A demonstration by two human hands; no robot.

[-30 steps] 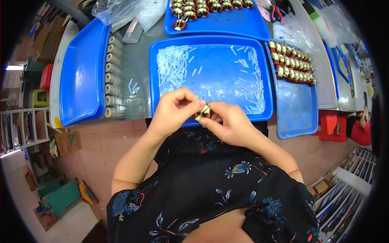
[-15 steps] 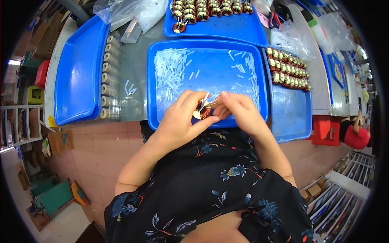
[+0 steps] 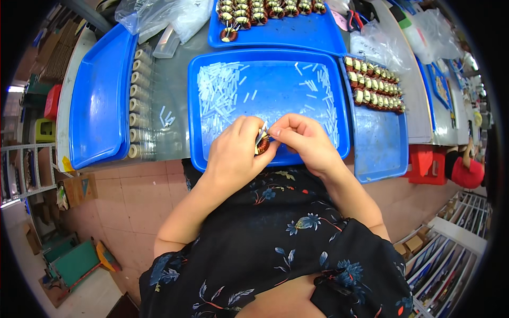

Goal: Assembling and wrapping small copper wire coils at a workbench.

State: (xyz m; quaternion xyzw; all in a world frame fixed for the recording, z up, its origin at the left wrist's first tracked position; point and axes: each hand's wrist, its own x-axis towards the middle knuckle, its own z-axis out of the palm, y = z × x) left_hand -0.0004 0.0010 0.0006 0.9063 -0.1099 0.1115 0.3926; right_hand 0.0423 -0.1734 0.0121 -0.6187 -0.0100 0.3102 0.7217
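Note:
My left hand (image 3: 233, 151) is closed around a toroidal coil (image 3: 261, 144), a ring wound with copper-coloured wire with a pale yellow part, held over the front of a blue tray (image 3: 275, 106). A white sleeve (image 3: 264, 127) stands up from the coil. My right hand (image 3: 307, 140) pinches with thumb and forefinger at the coil's lead ends; what lies between those fingertips is too small and covered to tell. Short clear tubes (image 3: 218, 90) lie heaped at the tray's left, and more tubes (image 3: 330, 114) are scattered along its right side.
Wound coils (image 3: 374, 85) stand in rows in a blue tray at right, and others (image 3: 257, 13) fill the far tray. At left are a blue tray (image 3: 103, 100) and a row of pale rolls (image 3: 136, 106). Loose tubes (image 3: 167, 117) and plastic bags (image 3: 185, 21) lie on the bench.
My right hand has moved left, bringing its thumb and forefinger to the coil's leads. My left hand still holds the coil, now turned a little and more covered by fingers.

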